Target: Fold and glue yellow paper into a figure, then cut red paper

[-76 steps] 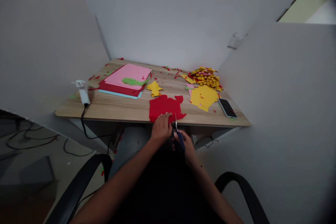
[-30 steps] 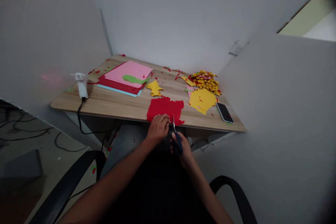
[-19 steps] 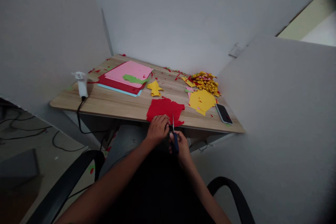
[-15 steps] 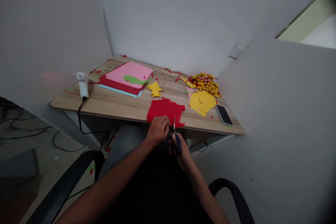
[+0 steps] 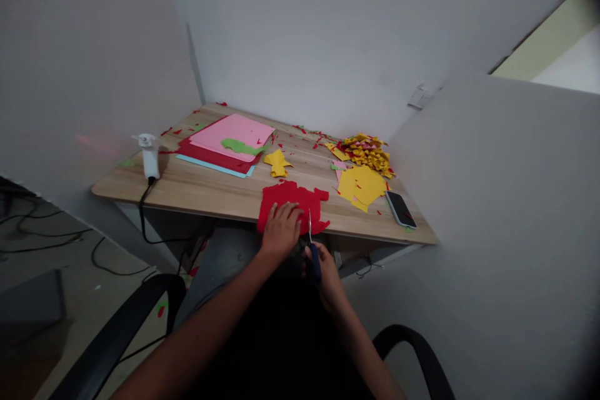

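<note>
A red sheet of paper (image 5: 307,197) with a ragged, cut outline lies at the table's front edge. Across its left part my left hand (image 5: 281,230) rests flat, fingers stretched out and slightly apart on top of the paper. My right hand (image 5: 327,269) is closed round the dark blue handles of a pair of scissors (image 5: 315,260), just off the table edge. Their metal blades point away from me, over the right part of the red paper. How far apart the blades are is too small to tell.
Pink sheets (image 5: 229,128) lie over red and light-blue ones at the left, near a white corded device (image 5: 150,159). A yellow cut-out (image 5: 277,164), yellow sheets (image 5: 363,184), a pile of folded yellow pieces (image 5: 368,151) and a phone (image 5: 400,209) are also on the table (image 5: 210,194).
My left hand has spread out further over the red paper, and the paper has shifted slightly left. The scissors stay in my right hand, at nearly the same place.
</note>
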Tool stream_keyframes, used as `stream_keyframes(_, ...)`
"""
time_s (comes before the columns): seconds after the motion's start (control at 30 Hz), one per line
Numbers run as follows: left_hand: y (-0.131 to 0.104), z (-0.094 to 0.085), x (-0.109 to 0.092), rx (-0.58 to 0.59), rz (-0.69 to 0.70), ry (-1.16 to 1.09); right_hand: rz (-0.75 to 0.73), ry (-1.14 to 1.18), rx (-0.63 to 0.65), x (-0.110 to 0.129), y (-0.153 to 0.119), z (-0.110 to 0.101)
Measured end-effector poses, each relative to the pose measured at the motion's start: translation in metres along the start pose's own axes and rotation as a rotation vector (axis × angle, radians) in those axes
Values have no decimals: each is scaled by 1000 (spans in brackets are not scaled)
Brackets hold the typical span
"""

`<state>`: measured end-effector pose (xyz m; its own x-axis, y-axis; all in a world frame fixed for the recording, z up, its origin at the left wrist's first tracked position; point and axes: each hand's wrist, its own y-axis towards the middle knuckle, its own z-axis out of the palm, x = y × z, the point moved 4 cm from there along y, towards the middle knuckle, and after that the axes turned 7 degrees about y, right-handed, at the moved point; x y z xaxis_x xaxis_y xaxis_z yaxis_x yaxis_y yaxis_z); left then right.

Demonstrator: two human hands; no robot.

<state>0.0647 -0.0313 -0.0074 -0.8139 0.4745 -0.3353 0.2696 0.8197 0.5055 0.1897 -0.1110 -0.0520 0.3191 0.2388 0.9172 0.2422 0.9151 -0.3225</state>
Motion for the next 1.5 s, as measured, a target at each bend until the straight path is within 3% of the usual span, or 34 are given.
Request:
stream_keyframes(0.23, -2, 11, 8, 48, 10, 20, 8, 4, 60, 8, -8, 0)
stream_keyframes(0.53, -3, 9, 8, 45, 17, 25, -65, -76, 16, 19, 9, 7)
stream_keyframes(0.87, -6, 6, 11, 7, 26, -5, -66, -103, 28, 13, 0, 4)
stream_keyframes(1.2, -8, 5, 15, -32, 53, -23, -87, -126, 4, 18, 17, 11)
stream_keyframes(1.5, -8, 5, 12, -26, 26, -18, -114, -151, -18, 15, 10, 8)
